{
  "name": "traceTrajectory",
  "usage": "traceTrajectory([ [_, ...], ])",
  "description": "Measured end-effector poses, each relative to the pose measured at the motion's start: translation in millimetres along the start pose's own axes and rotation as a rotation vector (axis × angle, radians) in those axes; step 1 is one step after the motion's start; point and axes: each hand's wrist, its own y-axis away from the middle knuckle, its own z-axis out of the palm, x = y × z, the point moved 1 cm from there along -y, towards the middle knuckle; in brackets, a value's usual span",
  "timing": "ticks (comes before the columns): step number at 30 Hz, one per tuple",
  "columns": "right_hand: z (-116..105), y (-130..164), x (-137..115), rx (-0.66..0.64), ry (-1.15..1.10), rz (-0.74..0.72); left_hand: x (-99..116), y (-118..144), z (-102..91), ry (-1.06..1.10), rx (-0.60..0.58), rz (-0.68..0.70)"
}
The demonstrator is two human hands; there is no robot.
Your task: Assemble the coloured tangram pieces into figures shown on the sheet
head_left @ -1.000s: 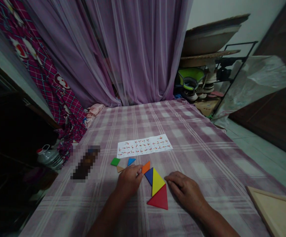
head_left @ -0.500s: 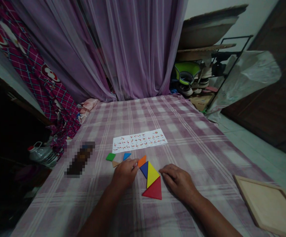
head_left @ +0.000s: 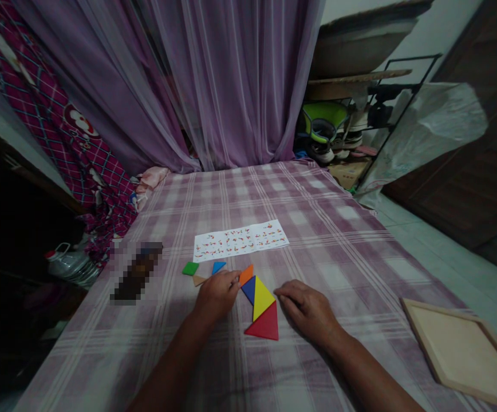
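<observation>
A home bedroom: checked bedsheet (head_left: 317, 229), purple curtain (head_left: 240, 86).

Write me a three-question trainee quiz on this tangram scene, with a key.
1. True or false: the left hand has its fingertips at the orange piece.
2. Which piece lies nearest the person? A. green piece B. red triangle C. light blue piece
3. Fill in: the empty wooden tray lies on the person's ____ side.

Key
1. True.
2. B: the red triangle sits below the yellow triangle; the green piece and light blue piece lie farther off, near the pattern sheet.
3. Right, beyond the right hand, which rests flat on the checked cloth.
</observation>
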Motion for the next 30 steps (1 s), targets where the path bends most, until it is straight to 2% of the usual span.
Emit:
traceTrajectory([
  [7,2.0,0.5,1.3,-0.006,0.001,-0.018,4.5,-6.5,0.2,0.000,0.058,0.113],
  [12,4.9,1.4,6.3,0.005,0.000,-0.035,11.6,-18.2,0.4,-0.073,-0.030,0.210],
  [17,3.6,1.2,6.1,-0.028,0.004,-0.029,10.7,-20.5,-4.3,-0.192,-0.078,0.165],
  [23,5.6,1.5,5.2,0.007,0.005,-0.012,2.0,-16.4,-13.1,-0.263,-0.075,0.088],
  [30,3.6,1.3,4.2,-0.012,0.009,-0.015,-6.4,-14.7,-32.7,-0.352,-0.102,0.046],
])
